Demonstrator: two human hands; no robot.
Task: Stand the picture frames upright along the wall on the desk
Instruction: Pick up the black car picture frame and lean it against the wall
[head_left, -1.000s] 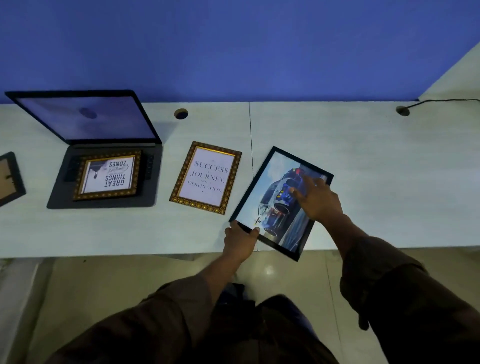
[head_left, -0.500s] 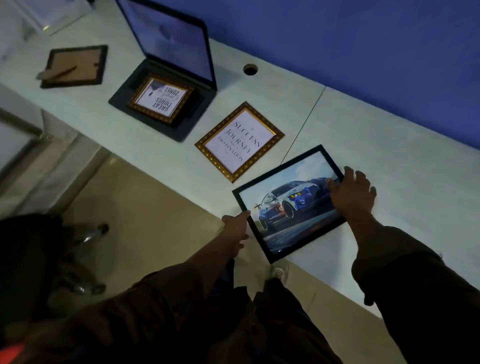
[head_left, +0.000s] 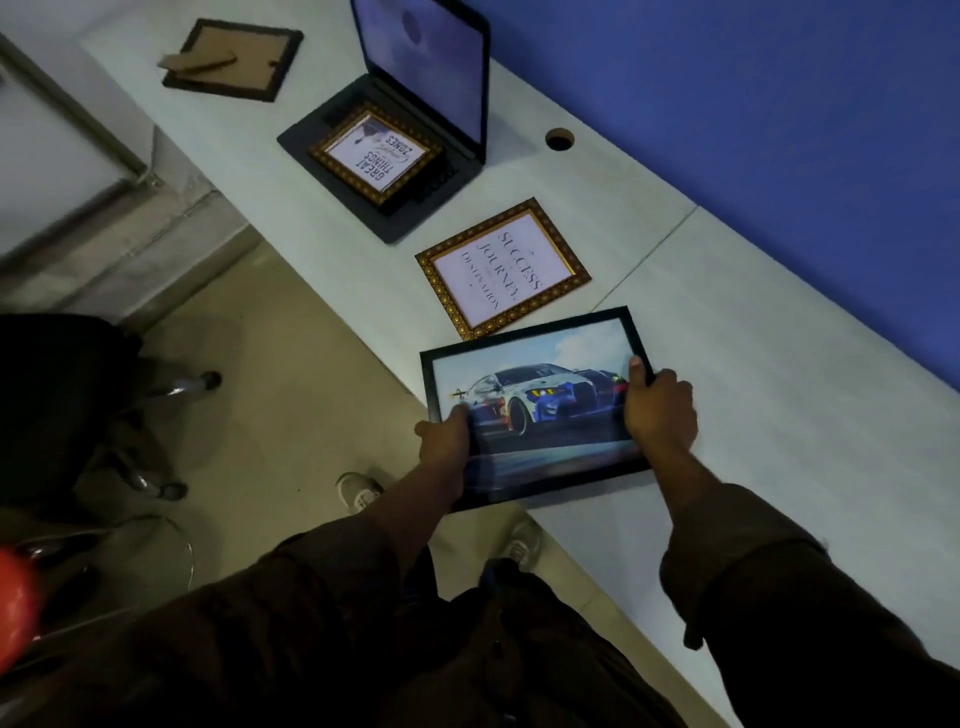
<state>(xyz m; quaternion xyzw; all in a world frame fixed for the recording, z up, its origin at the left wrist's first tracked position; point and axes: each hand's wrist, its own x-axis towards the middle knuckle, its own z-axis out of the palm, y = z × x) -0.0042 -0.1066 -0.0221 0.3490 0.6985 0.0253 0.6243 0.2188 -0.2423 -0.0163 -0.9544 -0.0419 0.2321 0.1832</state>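
Blue wall (head_left: 753, 130) backs a pale grey table (head_left: 779, 415). At its front edge, the left hand (head_left: 447, 434) and right hand (head_left: 658, 410) each close on a short side of the black-framed car picture (head_left: 540, 410), thumbs on the glass. Just beyond lies a gold-framed quote print (head_left: 503, 270), flat; another gold-framed print (head_left: 378, 153) rests on the open black laptop (head_left: 415, 119); a brown-backed frame (head_left: 234, 57) lies face down farther left.

Gold frame (head_left: 503, 269): "SUCCESS… JOURNEY… DESTINATION". Frame on laptop (head_left: 377, 153): "GREAT THINGS… ZONES".
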